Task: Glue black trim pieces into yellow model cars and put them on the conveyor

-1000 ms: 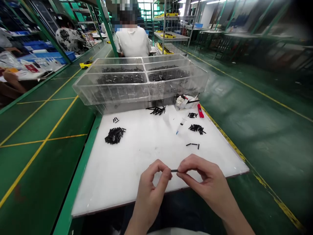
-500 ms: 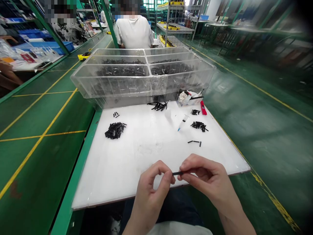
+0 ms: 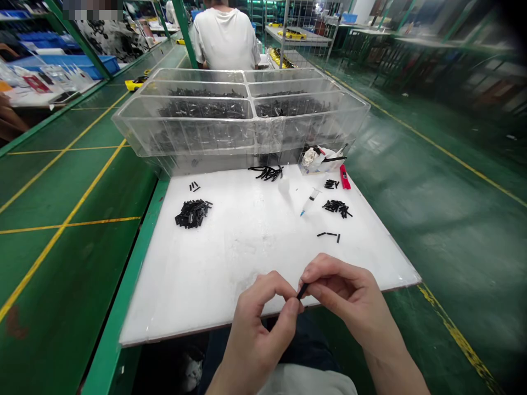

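Note:
Between my two hands is a short, slim black strip [image 3: 302, 291], tilted with its upper end to the right. My left hand [image 3: 263, 318] pinches its lower end between thumb and forefinger. My right hand [image 3: 346, 293] closes its fingertips on the upper end. Both hands are over the near edge of the white tabletop [image 3: 197, 285]. Beyond my right hand lie a few loose black strips [image 3: 331, 234] and a pile of similar black pieces [image 3: 336, 208]. A denser heap of short black pieces [image 3: 192, 213] sits at the left.
A syringe with a blue tip [image 3: 309, 202] lies near the right pile. Behind it are a red tool [image 3: 345, 178], a small clear box [image 3: 321, 160] and longer black strips [image 3: 267, 173]. Clear divided bins [image 3: 185, 134] line the back. A person in white [image 3: 225, 38] sits beyond.
The black strip has turned from nearly level to slanted. My hands have drawn closer together, the left moving slightly right. The whole view has shifted a little.

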`<action>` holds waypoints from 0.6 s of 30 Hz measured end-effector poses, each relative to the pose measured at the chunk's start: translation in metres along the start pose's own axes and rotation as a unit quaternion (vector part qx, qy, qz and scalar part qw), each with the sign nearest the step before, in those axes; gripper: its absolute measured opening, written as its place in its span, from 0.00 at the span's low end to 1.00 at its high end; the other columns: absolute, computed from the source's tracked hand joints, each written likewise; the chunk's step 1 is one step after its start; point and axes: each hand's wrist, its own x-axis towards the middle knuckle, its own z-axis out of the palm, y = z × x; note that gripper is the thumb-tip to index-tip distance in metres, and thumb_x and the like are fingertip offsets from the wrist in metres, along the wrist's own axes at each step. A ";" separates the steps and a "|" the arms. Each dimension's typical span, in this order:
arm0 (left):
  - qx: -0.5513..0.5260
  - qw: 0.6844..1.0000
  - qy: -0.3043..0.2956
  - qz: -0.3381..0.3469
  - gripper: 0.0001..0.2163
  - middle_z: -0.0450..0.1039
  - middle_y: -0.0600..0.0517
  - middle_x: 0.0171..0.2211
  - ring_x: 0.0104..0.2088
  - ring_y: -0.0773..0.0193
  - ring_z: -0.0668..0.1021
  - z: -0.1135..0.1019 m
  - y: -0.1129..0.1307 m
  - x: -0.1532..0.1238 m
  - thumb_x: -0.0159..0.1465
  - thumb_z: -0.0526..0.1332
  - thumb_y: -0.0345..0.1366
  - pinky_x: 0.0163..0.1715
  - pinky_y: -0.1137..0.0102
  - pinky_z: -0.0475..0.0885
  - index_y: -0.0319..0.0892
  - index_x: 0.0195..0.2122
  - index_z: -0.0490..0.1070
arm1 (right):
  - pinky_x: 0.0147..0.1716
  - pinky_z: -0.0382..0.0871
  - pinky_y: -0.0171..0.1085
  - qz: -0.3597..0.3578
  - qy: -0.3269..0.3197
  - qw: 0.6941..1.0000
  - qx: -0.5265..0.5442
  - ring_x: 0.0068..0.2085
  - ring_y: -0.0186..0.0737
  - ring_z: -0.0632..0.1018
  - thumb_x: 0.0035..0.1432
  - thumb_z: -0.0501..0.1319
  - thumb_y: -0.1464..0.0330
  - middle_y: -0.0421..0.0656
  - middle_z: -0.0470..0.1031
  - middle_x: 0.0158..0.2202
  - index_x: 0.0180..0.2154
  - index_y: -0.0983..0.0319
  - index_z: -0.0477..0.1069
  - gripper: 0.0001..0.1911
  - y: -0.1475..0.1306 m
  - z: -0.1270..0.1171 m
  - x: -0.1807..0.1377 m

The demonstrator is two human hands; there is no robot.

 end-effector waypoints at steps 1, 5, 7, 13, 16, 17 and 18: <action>0.034 0.999 0.011 0.021 0.09 0.71 0.55 0.27 0.30 0.65 0.72 0.002 -0.001 0.001 0.66 0.56 0.32 0.36 0.68 0.64 0.44 0.28 0.66 | 0.33 0.74 0.29 -0.006 0.006 1.000 -0.017 0.35 0.32 0.78 0.58 0.66 0.68 0.39 0.76 0.33 0.36 0.54 0.79 0.03 0.000 -0.001 0.000; 0.145 0.988 0.016 0.047 0.06 0.73 0.55 0.29 0.32 0.65 0.74 0.006 -0.016 0.011 0.67 0.56 0.32 0.37 0.68 0.66 0.45 0.32 0.69 | 0.37 0.74 0.31 -0.027 0.088 0.986 -0.142 0.36 0.34 0.78 0.57 0.67 0.66 0.39 0.77 0.33 0.35 0.56 0.78 0.02 0.012 -0.023 0.011; 0.168 0.985 0.017 0.026 0.06 0.75 0.54 0.33 0.35 0.62 0.75 0.006 -0.029 0.018 0.68 0.56 0.35 0.38 0.68 0.67 0.46 0.35 0.71 | 0.38 0.74 0.34 -0.030 0.170 0.954 -0.243 0.36 0.36 0.79 0.57 0.65 0.65 0.41 0.79 0.35 0.36 0.58 0.78 0.05 0.024 -0.047 0.022; 0.173 0.982 0.064 -0.036 0.10 0.75 0.53 0.34 0.36 0.60 0.74 0.001 -0.059 0.028 0.68 0.54 0.41 0.34 0.68 0.67 0.47 0.34 0.72 | 0.31 0.71 0.39 -0.027 0.231 0.877 -0.420 0.28 0.37 0.74 0.58 0.62 0.65 0.44 0.78 0.34 0.36 0.61 0.80 0.09 0.054 -0.097 0.044; 0.180 0.981 0.061 -0.045 0.11 0.75 0.53 0.34 0.35 0.61 0.74 -0.001 -0.065 0.028 0.68 0.54 0.42 0.34 0.68 0.67 0.47 0.33 0.72 | 0.37 0.71 0.43 -0.033 0.266 0.848 -0.458 0.32 0.41 0.75 0.61 0.58 0.65 0.47 0.76 0.38 0.42 0.63 0.79 0.13 0.060 -0.099 0.040; 0.183 0.980 0.057 -0.044 0.11 0.75 0.53 0.34 0.35 0.61 0.74 -0.002 -0.067 0.027 0.68 0.54 0.42 0.34 0.68 0.67 0.46 0.33 0.72 | 0.39 0.71 0.44 -0.034 0.273 0.839 -0.469 0.34 0.42 0.75 0.62 0.57 0.66 0.49 0.76 0.39 0.42 0.64 0.78 0.14 0.061 -0.098 0.038; 0.188 0.980 0.050 -0.042 0.11 0.76 0.52 0.34 0.34 0.61 0.74 -0.003 -0.068 0.028 0.68 0.54 0.43 0.33 0.68 0.67 0.46 0.33 0.72 | 0.41 0.71 0.45 -0.035 0.273 0.834 -0.478 0.36 0.43 0.76 0.62 0.56 0.66 0.49 0.76 0.39 0.42 0.65 0.78 0.14 0.062 -0.097 0.037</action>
